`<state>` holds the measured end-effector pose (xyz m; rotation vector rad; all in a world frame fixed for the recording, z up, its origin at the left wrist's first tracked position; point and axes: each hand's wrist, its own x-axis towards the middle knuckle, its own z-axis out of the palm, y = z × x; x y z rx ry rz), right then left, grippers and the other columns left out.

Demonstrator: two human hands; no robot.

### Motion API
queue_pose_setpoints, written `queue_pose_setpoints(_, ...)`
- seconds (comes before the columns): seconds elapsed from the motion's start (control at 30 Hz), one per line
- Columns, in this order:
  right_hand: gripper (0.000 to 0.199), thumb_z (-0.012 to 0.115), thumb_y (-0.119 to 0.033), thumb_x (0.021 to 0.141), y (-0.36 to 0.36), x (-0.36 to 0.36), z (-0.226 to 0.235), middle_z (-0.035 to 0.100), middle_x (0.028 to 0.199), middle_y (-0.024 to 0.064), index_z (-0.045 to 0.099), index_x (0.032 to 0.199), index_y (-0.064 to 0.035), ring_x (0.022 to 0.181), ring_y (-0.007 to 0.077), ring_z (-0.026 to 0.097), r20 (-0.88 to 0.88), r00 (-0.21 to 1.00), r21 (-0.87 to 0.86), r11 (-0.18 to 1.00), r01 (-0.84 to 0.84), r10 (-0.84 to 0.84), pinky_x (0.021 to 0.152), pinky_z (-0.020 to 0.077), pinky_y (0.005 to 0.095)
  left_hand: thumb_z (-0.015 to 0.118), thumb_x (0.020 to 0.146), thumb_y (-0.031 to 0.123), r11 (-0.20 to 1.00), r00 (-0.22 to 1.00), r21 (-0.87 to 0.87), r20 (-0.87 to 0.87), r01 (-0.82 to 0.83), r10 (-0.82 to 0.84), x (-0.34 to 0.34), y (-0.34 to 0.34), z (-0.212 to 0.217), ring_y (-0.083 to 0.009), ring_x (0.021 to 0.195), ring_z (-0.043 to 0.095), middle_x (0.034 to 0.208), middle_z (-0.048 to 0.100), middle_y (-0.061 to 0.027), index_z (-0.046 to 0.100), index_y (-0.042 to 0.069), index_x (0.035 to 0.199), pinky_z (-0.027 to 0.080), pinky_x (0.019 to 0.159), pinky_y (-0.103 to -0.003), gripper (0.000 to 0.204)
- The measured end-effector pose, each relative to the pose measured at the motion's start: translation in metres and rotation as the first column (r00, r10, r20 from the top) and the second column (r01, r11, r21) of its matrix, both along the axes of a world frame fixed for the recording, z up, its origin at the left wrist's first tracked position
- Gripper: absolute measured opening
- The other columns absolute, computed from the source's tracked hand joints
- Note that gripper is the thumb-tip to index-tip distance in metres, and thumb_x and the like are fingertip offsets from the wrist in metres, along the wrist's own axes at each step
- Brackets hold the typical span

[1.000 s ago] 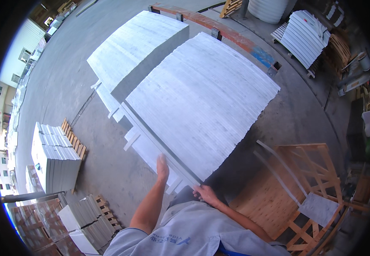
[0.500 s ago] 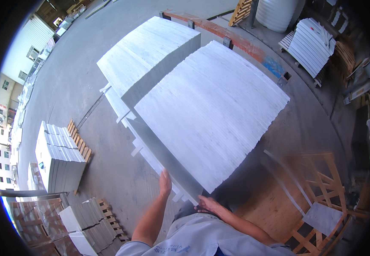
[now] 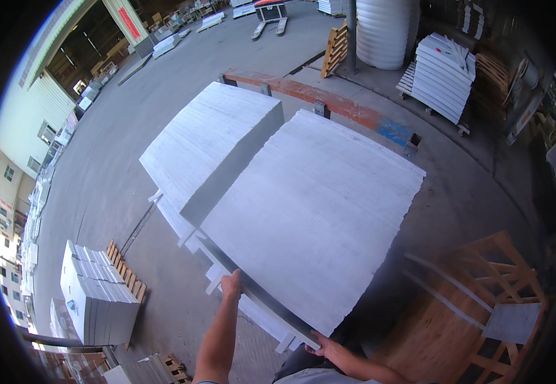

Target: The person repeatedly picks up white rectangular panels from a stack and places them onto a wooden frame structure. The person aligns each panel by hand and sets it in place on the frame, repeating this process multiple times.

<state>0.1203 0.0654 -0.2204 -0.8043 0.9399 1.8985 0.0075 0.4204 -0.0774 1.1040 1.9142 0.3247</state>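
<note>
Slab, thin, lt grey (image 3: pixel 279 313), qty 1: is being held on edge by both hands, alongside L side of near stack (image 3: pixel 316 217); foot is being hidden, so contact w/ stack there can't be told.

L hand (image 3: pixel 230 283): is being kept closed over slab's top edge, partway along; fingertips are being hidden.

R hand (image 3: pixel 323 347): is being closed round slab's near end, palm nearly shut; underside is being hidden.

Second stack, whitish (image 3: pixel 217 137): is being parted from near stack by narrow gap.

Beam, orange-red w/ blue end (image 3: pixel 348 113): is being seen just beyond both stacks.

Palletised slabs, white (image 3: pixel 102 310): are being borne on wooden pallet (image 3: pixel 127 272), far L.

Crate, slatted wood (image 3: pixel 512 259): is being seen lower R.
</note>
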Motion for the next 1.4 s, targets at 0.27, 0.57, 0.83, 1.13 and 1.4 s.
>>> queue_pose_setpoints(0.27, 0.044, 0.051, -0.015, 0.095, -0.032, 0.035, 0.107, 0.047, 0.13, 0.01, 0.037, 0.135, -0.0035, 0.122, 0.023, 0.042, 0.939, 0.313, 0.335, 0.597, -0.729, -0.145, 0.102, 0.0348, 0.0343, 0.066, 0.076, 0.01, 0.975, 0.976, 0.051, 0.036, -0.215, 0.214, -0.002, 0.011, -0.035, -0.0353, 0.082, 0.066, 0.097, 0.063, -0.0241, 0.057, -0.016, 0.102, 0.056, 0.069, -0.048, 0.038)
queue_pose_setpoints(0.57, 0.027, 0.046, -0.019, 0.097, -0.028, 0.028, 0.152, 0.063, 0.108, 0.0097, 0.055, 0.118, -0.003, 0.099, 0.0222, 0.062, 0.624, 0.692, 0.514, 0.858, -0.013, -0.363, 0.086, 0.0506, 0.0378, 0.058, 0.08, 0.005, 0.986, 0.962, -0.046, 0.214, -0.162, 0.169, -0.033, 0.011, -0.045, -0.0457, 0.095, 0.061, 0.113, 0.056, -0.0268, 0.041, -0.008, 0.127, 0.052, 0.07, -0.065, 0.052)
queue_pose_setpoints(0.83, 0.036, 0.045, -0.017, 0.099, -0.154, 0.036, 0.14, 0.057, 0.118, 0.0045, 0.043, 0.134, -0.0134, 0.103, 0.0159, 0.057, 0.816, 0.53, 0.414, 0.873, -0.258, -0.231, 0.086, 0.0478, 0.0291, 0.057, 0.076, 0.004, 0.974, 0.91, -0.02, 0.355, -0.224, 0.216, -0.045, -0.112, -0.027, -0.0404, 0.096, 0.061, 0.112, 0.055, -0.0236, 0.044, -0.008, 0.123, 0.054, 0.073, -0.053, 0.05)
queue_pose_setpoints(1.13, 0.038, 0.05, -0.033, 0.094, -0.235, 0.075, 0.059, 0.056, 0.117, 0.0064, 0.057, 0.12, -0.007, 0.107, 0.0153, 0.051, 0.43, 0.839, 0.199, 0.941, 0.274, -0.335, 0.093, 0.0387, 0.0293, 0.07, 0.074, 0.009, 0.782, 0.782, 0.012, 0.009, 0.623, -0.623, -0.04, -0.254, 0.026, -0.037, 0.102, 0.061, 0.116, 0.055, -0.0269, 0.046, -0.005, 0.124, 0.052, 0.083, -0.048, 0.057)
queue_pose_setpoints(1.4, 0.031, 0.06, -0.032, 0.086, -0.311, 0.172, 0.138, 0.059, 0.1, 0.0057, 0.06, 0.108, -0.0102, 0.091, 0.0177, 0.057, 0.622, 0.609, 0.382, 0.869, 0.314, -0.493, 0.078, 0.046, 0.0339, 0.081, 0.069, 0.018, 0.427, 0.414, -0.264, -0.109, 0.865, -0.904, 0.0, -0.309, 0.011, -0.0337, 0.09, 0.064, 0.105, 0.063, -0.0237, 0.047, -0.007, 0.124, 0.051, 0.081, -0.038, 0.07)
